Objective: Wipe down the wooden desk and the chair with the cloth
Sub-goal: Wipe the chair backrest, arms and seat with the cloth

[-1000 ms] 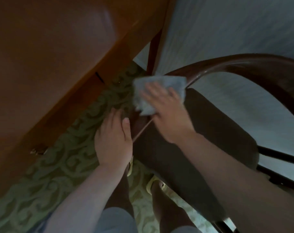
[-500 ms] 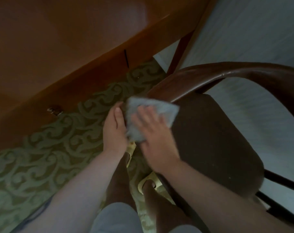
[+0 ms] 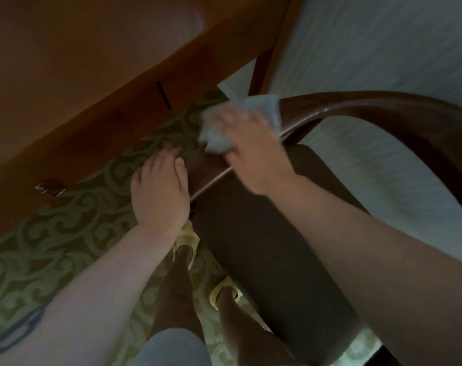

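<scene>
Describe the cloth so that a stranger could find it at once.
Start at the dark wooden chair beside the desk. Follow its curved rail to the near end, where the right hand presses a crumpled cloth. It is pale grey-blue, the only light fabric against dark wood.

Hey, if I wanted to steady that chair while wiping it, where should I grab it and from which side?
Probably the curved wooden rail of the chair, taken from above with the fingers wrapped over it. It is a narrow bar, open above and beneath, while the padded seat is broad and flat, with nothing to curl round.

Bare forearms, light grey shorts (image 3: 171, 348), and pale yellow slippers (image 3: 185, 240) on both feet.
</scene>
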A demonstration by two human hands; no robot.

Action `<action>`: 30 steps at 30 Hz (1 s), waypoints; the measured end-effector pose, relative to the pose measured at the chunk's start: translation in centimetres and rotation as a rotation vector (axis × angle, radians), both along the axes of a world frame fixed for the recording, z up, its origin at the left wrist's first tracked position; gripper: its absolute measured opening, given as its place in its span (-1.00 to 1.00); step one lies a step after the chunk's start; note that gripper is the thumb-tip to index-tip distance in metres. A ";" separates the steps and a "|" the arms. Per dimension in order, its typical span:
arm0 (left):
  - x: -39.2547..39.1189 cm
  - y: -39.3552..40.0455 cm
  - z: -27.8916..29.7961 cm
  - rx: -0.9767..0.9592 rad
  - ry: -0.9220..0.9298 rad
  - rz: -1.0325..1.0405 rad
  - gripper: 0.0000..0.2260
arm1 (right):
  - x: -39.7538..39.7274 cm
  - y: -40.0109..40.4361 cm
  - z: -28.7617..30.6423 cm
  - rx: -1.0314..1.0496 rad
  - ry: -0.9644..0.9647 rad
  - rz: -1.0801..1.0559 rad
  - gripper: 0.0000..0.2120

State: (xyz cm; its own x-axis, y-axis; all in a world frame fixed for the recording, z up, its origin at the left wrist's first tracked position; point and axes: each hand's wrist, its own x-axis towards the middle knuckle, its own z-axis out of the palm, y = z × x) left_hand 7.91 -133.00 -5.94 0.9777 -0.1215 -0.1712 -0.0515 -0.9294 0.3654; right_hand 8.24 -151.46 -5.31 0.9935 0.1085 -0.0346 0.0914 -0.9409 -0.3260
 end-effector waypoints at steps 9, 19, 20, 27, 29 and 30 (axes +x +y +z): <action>4.4 -7.6 0.1 0.116 0.002 -0.369 -0.47 | -0.9 -3.0 0.5 0.021 0.017 -0.115 -0.40; 6.7 -17.3 1.0 0.030 -0.133 -0.784 -0.51 | -0.3 -8.8 2.3 0.035 -0.033 -0.620 -0.49; 6.9 -17.7 1.1 0.024 -0.120 -0.795 -0.53 | -0.5 -10.9 2.5 -0.043 -0.019 -0.615 -0.50; 6.8 -21.9 1.2 -0.009 -0.126 -1.018 -0.53 | -4.1 -15.0 2.4 -0.120 -0.150 -1.301 -0.52; 6.5 -23.1 1.4 -0.032 -0.149 -1.030 -0.51 | -1.6 -13.7 2.3 -0.066 -0.105 -1.066 -0.55; 6.5 -23.6 1.5 -0.046 -0.156 -1.021 -0.51 | -1.0 -13.5 2.4 -0.059 -0.086 -0.928 -0.57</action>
State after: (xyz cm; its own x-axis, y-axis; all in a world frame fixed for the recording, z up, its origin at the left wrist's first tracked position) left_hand 14.38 -156.56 -4.41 0.4160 -0.9090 -0.0260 -0.8577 -0.4017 0.3209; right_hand 7.19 -165.01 -2.88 0.6812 -0.7294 0.0628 -0.6836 -0.6645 -0.3020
